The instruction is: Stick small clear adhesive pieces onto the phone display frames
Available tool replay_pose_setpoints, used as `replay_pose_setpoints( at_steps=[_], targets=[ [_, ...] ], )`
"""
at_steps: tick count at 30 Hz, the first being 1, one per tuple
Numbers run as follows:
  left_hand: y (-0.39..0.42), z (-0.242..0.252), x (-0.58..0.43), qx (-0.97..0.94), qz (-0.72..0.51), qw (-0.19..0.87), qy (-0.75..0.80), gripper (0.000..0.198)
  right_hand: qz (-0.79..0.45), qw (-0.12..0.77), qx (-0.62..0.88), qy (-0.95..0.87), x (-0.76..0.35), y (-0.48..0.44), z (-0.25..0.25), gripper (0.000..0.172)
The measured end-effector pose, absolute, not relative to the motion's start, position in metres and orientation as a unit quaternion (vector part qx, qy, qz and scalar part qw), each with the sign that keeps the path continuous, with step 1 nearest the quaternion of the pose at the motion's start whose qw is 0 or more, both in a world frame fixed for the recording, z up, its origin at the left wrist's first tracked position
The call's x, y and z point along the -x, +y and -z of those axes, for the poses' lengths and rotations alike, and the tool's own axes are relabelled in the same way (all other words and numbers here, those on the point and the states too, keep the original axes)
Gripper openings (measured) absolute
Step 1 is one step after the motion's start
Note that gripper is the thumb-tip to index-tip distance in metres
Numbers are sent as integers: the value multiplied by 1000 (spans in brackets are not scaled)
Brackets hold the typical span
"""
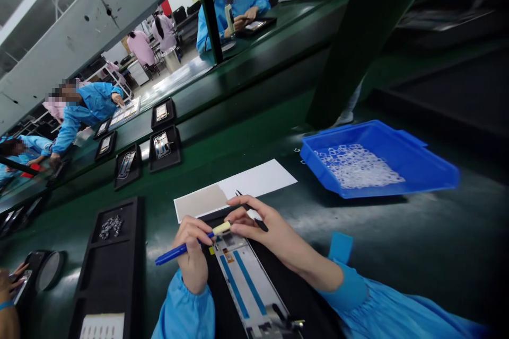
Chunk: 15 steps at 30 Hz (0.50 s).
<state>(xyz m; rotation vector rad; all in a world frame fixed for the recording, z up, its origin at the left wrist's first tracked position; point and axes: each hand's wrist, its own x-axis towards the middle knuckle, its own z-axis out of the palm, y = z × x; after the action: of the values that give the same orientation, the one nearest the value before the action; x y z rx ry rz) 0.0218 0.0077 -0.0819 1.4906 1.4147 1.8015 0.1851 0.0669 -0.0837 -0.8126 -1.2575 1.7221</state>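
My left hand is closed around a blue pen with a cream-coloured end section. That end points right, over the top of a phone frame. My right hand holds black tweezers across its fingers, and its thumb and fingertips meet at the pen's cream end. Whether they also pinch a small part there is hidden. The silver phone frame has two blue strips along it and lies in a black tray below my hands. A yellow tab shows by its upper left corner.
A blue bin of small clear pieces stands right; a white sheet lies beyond my hands. At left is a compartmented black tray with small metal parts. Black trays with phone frames line the green bench; co-workers sit opposite. A post rises behind.
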Motion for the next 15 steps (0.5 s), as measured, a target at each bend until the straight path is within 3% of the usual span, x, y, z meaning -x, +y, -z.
replay_pose_setpoints(
  at_steps=[5, 9, 15],
  targets=[
    [11, 67, -21, -424, -580, 385, 580, 33, -602, 502, 333, -525, -186, 67, 85, 32],
    [16, 61, -23, -325, -622, 428, 570, 43, -573, 523, 315, -548, -186, 66, 85, 31],
    [19, 60, -23, -278, -650, 439, 554, 62, -605, 481, 296, -562, -190, 69, 83, 30]
  ],
)
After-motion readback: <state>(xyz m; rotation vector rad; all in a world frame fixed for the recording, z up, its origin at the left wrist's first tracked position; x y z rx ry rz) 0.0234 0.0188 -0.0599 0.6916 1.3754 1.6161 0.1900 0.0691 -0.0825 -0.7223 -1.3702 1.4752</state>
